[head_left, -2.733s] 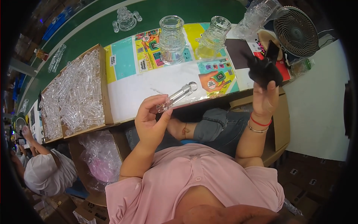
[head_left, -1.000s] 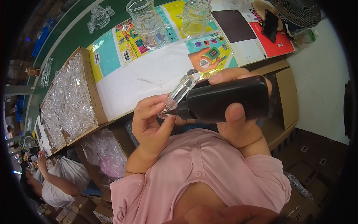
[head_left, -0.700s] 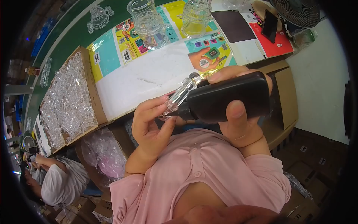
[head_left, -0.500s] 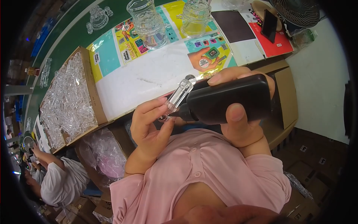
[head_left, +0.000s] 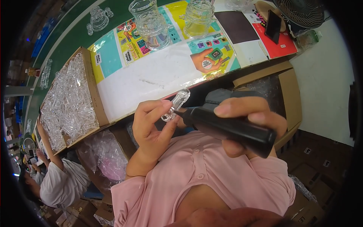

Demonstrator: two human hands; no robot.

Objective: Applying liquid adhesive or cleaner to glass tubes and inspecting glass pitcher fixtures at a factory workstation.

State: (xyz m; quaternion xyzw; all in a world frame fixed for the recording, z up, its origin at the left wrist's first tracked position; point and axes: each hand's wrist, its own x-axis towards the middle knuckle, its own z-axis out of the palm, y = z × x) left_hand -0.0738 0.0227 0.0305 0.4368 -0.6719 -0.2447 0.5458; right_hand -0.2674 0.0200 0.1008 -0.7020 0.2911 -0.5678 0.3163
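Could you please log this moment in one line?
left hand: pinching clear part | right hand: gripping black bottle | nozzle: pointed at part | contact: unclear

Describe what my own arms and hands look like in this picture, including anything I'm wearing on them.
Your left hand and right hand are both bare, with no gloves. The left sleeve and right sleeve are short, loose and plain pink. Nothing is worn on the left forearm or wrist; the right wrist is hidden.
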